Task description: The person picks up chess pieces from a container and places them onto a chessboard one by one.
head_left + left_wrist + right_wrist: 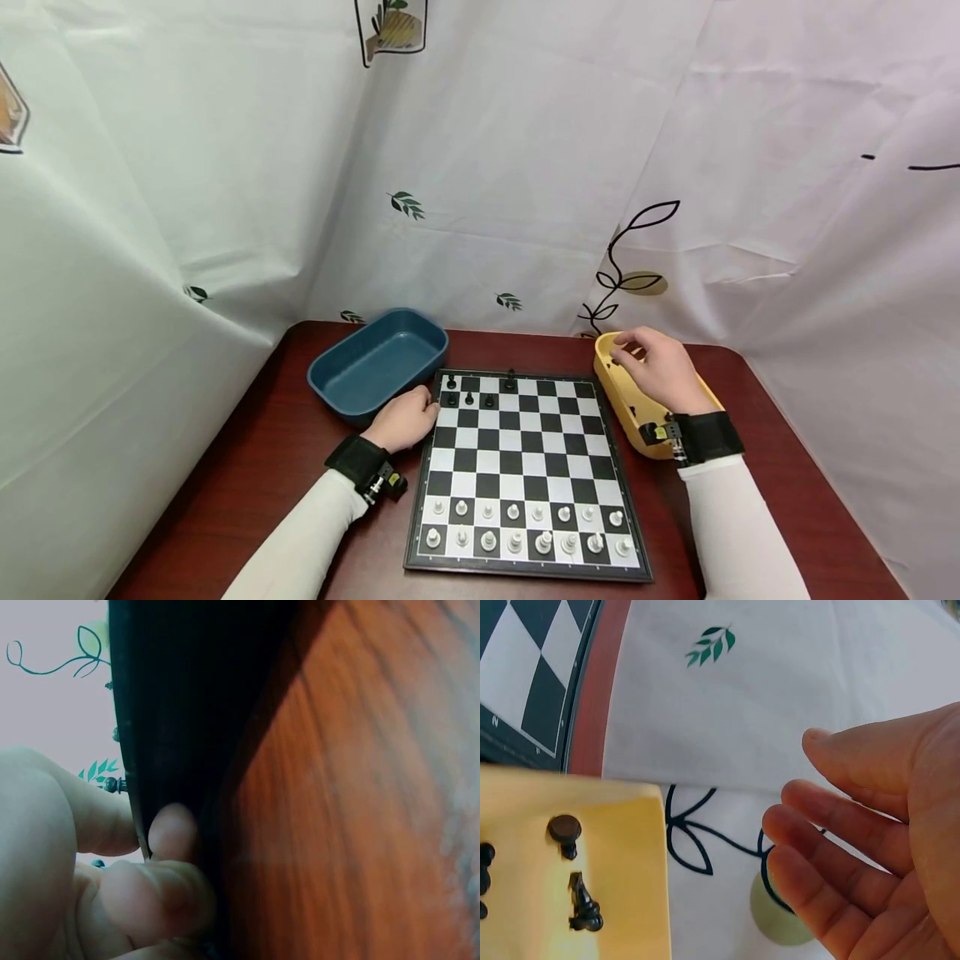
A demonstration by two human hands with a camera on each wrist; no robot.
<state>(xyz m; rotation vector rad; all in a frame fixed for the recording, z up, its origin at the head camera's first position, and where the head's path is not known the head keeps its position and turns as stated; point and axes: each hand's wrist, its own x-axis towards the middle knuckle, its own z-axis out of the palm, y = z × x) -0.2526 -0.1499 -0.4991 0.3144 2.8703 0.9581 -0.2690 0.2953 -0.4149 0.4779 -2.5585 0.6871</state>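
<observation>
A chessboard (525, 467) lies on the dark red table (247, 467). White pieces (525, 529) fill its two near rows, and several black pieces (468, 398) stand at its far left corner. My left hand (429, 408) is at the board's left edge beside them. Its curled fingers (172, 832) pinch the board's edge (180, 712). My right hand (626, 350) hovers over the far end of a yellow tray (626, 408), fingers relaxed and empty (799, 780). The tray (622, 900) holds black pieces, among them a pawn (564, 829) and a knight (583, 904).
A blue tray (375, 358) stands at the back left, just behind my left hand. White printed sheeting (525, 167) closes in the table at the back and on both sides. Bare tabletop (360, 825) shows to the left of the board.
</observation>
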